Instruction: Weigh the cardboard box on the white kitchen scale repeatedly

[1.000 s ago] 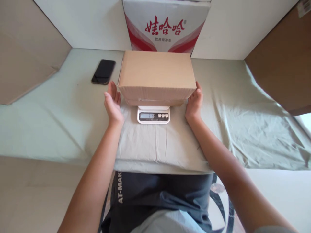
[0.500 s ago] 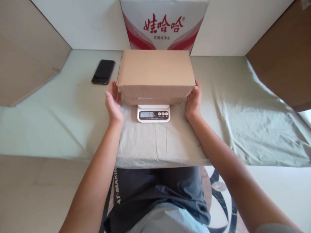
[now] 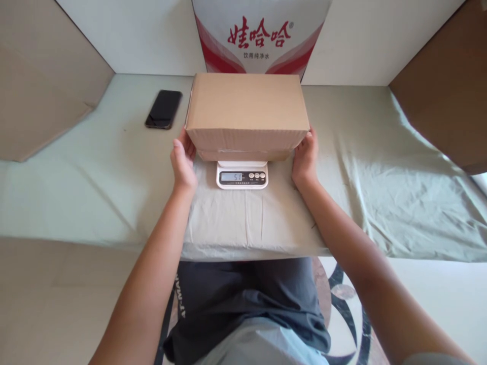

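A plain brown cardboard box rests on a small white kitchen scale whose display is lit. My left hand is against the box's lower left side, its fingers curled onto the edge. On the opposite side, my right hand presses the lower right corner, fingers wrapped round it. The scale stands on a grey-green cloth over the table.
A black phone lies face up at the back left. A white and red printed carton stands behind the box. Brown cardboard panels lean at the left, and another panel stands at the right.
Both hands have closed in from a small gap beside the box until they touch its sides. The box and scale have stayed in place.
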`<control>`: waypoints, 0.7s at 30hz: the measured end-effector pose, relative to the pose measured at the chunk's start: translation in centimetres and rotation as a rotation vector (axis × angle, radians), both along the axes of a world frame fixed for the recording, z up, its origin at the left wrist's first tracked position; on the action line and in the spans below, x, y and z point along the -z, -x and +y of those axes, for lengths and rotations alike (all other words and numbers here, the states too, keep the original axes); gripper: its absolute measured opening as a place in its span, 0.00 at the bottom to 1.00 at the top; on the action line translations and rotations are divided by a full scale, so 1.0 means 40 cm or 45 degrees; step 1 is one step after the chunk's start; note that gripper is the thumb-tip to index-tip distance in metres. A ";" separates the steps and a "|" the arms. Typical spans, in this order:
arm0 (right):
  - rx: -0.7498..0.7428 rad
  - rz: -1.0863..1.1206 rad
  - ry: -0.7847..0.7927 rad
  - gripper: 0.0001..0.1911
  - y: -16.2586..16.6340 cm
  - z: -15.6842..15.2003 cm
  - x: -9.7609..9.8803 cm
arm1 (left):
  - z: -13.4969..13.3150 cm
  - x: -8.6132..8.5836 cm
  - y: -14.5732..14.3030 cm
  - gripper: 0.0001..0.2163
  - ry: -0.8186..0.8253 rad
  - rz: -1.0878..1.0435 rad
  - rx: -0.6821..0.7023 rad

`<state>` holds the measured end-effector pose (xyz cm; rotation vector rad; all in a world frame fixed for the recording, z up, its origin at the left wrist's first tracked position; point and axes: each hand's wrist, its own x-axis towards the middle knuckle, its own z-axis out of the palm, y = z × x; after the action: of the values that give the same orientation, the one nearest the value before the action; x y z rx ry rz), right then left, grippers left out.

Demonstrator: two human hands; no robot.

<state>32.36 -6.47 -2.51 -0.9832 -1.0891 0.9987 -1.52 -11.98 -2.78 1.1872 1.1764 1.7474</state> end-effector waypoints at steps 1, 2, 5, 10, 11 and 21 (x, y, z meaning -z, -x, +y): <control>0.001 0.002 0.007 0.35 -0.002 0.000 0.001 | -0.002 -0.004 -0.004 0.47 -0.006 0.004 0.004; 0.005 0.007 0.014 0.36 -0.003 0.000 0.002 | -0.003 -0.006 -0.007 0.47 -0.006 0.010 0.005; 0.013 0.024 0.028 0.36 -0.007 0.002 0.005 | -0.005 -0.011 -0.006 0.48 0.008 0.034 0.004; -0.032 -0.011 0.023 0.32 -0.006 -0.001 0.001 | -0.005 -0.016 -0.005 0.47 -0.012 0.019 0.010; -0.031 -0.009 0.018 0.31 -0.004 -0.003 0.000 | -0.006 -0.018 -0.008 0.47 -0.010 0.007 0.004; 0.005 0.110 0.046 0.24 0.012 -0.013 -0.019 | -0.019 -0.042 -0.028 0.42 0.006 -0.095 -0.058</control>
<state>31.88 -6.97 -1.76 -0.9620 -1.0006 1.0511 -0.41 -12.75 -1.09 1.0912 1.1707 1.8058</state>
